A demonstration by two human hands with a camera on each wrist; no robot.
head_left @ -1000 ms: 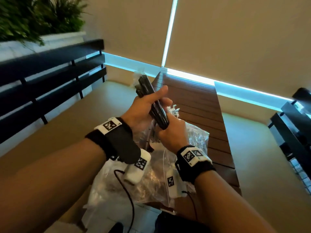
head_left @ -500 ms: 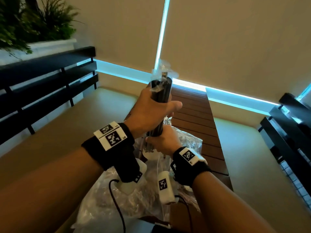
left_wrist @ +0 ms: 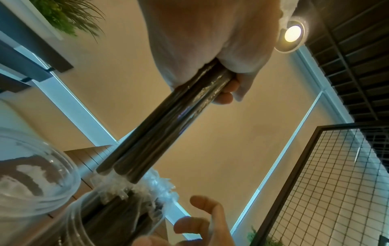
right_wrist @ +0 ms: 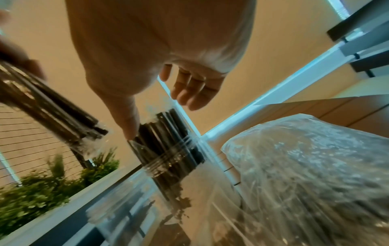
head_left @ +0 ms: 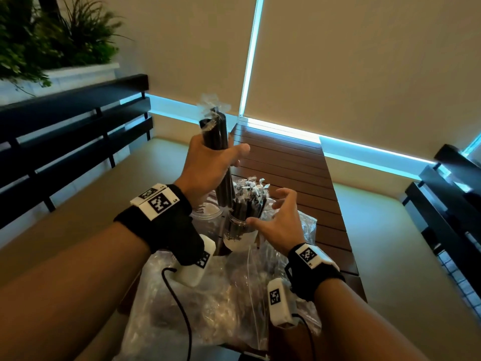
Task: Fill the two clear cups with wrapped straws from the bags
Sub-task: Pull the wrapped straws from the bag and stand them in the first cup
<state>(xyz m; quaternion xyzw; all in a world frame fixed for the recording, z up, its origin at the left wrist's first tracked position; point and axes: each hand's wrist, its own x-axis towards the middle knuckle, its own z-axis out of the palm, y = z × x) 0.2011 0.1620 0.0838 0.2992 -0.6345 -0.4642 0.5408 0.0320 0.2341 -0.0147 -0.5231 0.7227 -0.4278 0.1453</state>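
My left hand (head_left: pixel 208 165) grips a bundle of black wrapped straws (head_left: pixel 220 152) and holds it nearly upright, its lower end just above the cups. A clear cup (head_left: pixel 240 230) packed with wrapped straws stands on the wooden table (head_left: pixel 286 162). Left of it a second clear cup (head_left: pixel 205 212) looks empty. My right hand (head_left: pixel 273 214) is open, fingers spread, beside the filled cup with the thumb near its rim. In the left wrist view the bundle (left_wrist: pixel 168 123) points down at the filled cup (left_wrist: pixel 118 221). The right wrist view shows my thumb (right_wrist: pixel 128 119) at that cup (right_wrist: pixel 166 149).
Clear plastic bags of straws lie on the table's near end (head_left: pixel 208 308) and to the right of the cups (head_left: pixel 307 227). Black slatted bench backs (head_left: pixel 78 121) flank both sides. A planter (head_left: pixel 52 48) stands at the far left.
My right hand has let go of the bundle's lower end and opened beside the filled cup. The left hand still holds the bundle, turned from slanted to nearly upright.
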